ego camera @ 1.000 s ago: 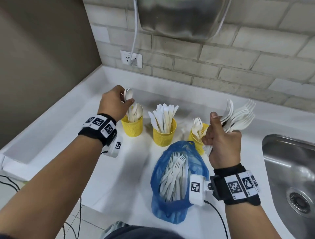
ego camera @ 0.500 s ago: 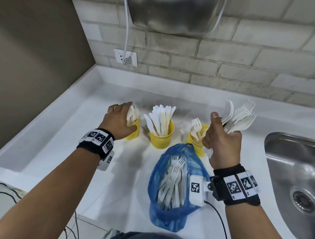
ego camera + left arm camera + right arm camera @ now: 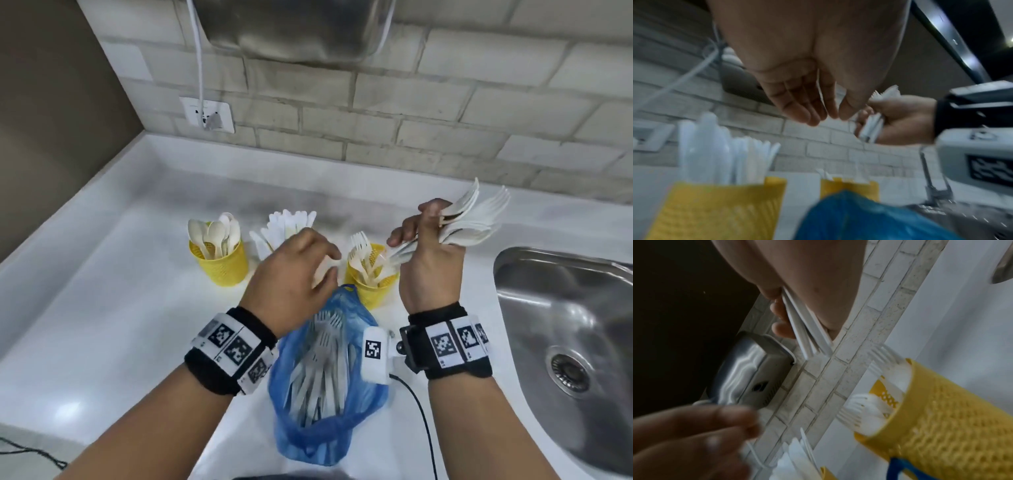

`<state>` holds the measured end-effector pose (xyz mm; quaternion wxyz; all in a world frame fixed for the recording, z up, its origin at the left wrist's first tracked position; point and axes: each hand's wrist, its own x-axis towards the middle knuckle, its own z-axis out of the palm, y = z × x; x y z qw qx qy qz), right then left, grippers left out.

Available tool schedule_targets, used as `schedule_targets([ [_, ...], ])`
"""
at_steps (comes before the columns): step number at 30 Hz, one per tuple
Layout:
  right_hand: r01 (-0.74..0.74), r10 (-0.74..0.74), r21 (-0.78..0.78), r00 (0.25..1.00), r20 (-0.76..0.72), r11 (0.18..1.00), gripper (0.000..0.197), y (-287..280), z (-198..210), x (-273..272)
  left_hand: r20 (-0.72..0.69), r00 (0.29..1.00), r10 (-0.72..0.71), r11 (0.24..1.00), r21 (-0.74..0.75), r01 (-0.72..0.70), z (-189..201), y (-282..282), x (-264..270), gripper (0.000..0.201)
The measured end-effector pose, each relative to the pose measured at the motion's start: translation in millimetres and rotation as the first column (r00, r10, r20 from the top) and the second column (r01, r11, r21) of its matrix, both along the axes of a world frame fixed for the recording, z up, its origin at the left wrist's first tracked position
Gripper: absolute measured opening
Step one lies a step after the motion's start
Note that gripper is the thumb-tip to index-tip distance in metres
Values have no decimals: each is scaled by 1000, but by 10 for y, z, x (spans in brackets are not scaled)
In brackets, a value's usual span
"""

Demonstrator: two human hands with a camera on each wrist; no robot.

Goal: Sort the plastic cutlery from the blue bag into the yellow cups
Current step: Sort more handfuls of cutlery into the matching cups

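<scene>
- The right hand [image 3: 430, 260] is closed in a fist around a bundle of white plastic forks [image 3: 472, 219]; the tines fan out past the thumb side, up and to the right, and the handles stick out below the little finger.
- Those handle ends point down toward the yellow cup of forks [image 3: 368, 284], which stands just below and left of the right hand.
- The left hand [image 3: 291, 284] hovers empty, fingers loosely extended and close together, the fingertips [image 3: 813, 116] reaching toward the right hand without touching it.
- The yellow cup of knives [image 3: 291, 222] is mostly hidden behind the left hand; only the white knife tips show above the knuckles.
- The yellow cup of spoons [image 3: 221, 260] stands well to the left of the left hand, apart from it.
- The blue bag [image 3: 325, 383] lies open on the white counter [image 3: 120, 325] between the two wrists, just below the left hand's fingers, with more white forks inside.
- A steel sink [image 3: 565, 329] is set into the counter to the right of the right hand.
</scene>
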<state>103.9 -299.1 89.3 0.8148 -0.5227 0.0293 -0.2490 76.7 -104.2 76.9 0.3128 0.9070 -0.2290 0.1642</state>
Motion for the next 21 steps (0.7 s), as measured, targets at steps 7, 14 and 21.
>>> schedule_targets([
  [7, -58, 29, -234, 991, -127, 971, 8, 223, -252, -12, -178, 983, -45, 987, 143, 71, -539, -375, 38, 38],
  [14, -87, -6, -373, 970, -243, 924, 20, 176, -433, 72, -172, 985, -9, 989, 145, 34, -512, -429, 90, 29],
  [21, -64, -48, -443, 970, -238, 894, 57, 188, -409, 34, -221, 975, 3, 988, 152, 31, -482, -439, 80, 35],
])
